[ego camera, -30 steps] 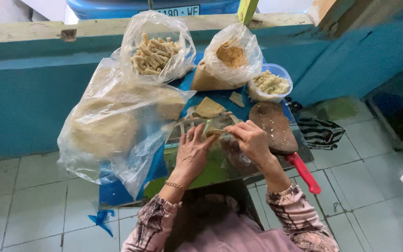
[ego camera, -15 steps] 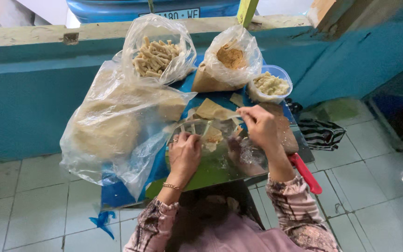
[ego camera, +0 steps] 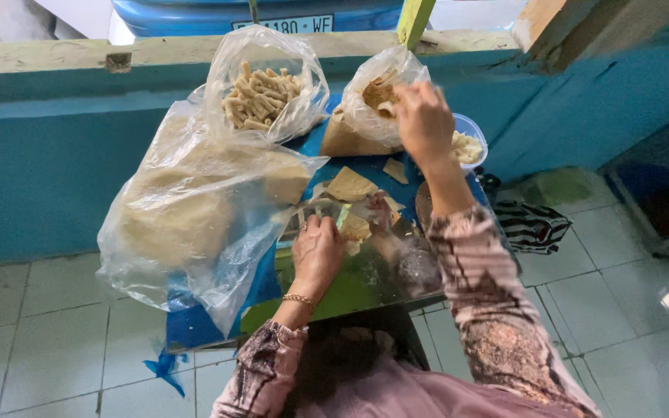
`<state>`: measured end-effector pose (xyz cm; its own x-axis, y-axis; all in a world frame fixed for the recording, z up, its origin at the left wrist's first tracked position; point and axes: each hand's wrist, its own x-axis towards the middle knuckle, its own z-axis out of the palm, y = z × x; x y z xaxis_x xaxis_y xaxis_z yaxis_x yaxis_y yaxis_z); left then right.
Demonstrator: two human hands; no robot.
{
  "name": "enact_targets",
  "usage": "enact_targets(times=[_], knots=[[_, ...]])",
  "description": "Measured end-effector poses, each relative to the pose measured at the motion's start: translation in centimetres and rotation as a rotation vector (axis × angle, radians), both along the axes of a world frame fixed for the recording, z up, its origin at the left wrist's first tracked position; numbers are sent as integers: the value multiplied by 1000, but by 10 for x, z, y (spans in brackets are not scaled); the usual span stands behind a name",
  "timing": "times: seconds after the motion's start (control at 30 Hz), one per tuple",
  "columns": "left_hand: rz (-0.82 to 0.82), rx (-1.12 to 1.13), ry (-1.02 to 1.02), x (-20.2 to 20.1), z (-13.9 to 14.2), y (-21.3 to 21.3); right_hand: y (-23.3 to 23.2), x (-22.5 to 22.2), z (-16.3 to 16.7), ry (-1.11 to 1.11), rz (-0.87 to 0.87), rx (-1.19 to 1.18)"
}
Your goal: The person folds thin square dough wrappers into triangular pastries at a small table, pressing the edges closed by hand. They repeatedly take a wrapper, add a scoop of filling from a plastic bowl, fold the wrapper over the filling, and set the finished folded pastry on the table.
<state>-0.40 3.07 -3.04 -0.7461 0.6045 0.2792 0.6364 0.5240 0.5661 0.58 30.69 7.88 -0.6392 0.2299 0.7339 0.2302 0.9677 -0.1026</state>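
Two hands are working over a small blue table [ego camera: 195, 329]. Nearest, the left hand [ego camera: 317, 249] is pressing curled fingers onto a pale triangular wrapper [ego camera: 354, 227] (thin, creased) lying on the tabletop. Farther off, the right hand [ego camera: 423, 118] is reaching into a clear bag of filling [ego camera: 369, 116]; its finger grip cannot be told.

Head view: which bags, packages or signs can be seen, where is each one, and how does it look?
Large clear bag: left of the left hand, slumped, pale flat sheets inside.
Rolls bag: at the back, clear, round, beige rolled sticks.
Open bag: back right, clear, brownish filling; the right hand is at its mouth.
Plate sign: top edge, white rectangle on blue.
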Motion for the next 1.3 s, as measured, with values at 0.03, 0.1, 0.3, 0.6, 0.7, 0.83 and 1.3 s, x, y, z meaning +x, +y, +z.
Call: enact_targets(times=[0.03,0.1,0.3,0.6,0.7,0.83,1.3], knots=[[-3,9,-15,0,0,0,-17,22,-14,-42,18,-125],[-22,28,10,-1,-1,-3,-55,63,-46,-359,-12,-293],[-34,4,-25,4,-2,-4,-101,105,-109,-247,-225,-134],[-33,104,-35,2,-5,-3,-111,102,-91,-162,-142,-133],[-52,170,-30,1,-8,-4,-123,113,-86,-106,-61,-201],[-2,102,-20,1,-10,-6,-127,114,-83,-87,-117,-202],[-114,328,-75,7,-5,-2,-145,110,-96,-191,-43,-446]])
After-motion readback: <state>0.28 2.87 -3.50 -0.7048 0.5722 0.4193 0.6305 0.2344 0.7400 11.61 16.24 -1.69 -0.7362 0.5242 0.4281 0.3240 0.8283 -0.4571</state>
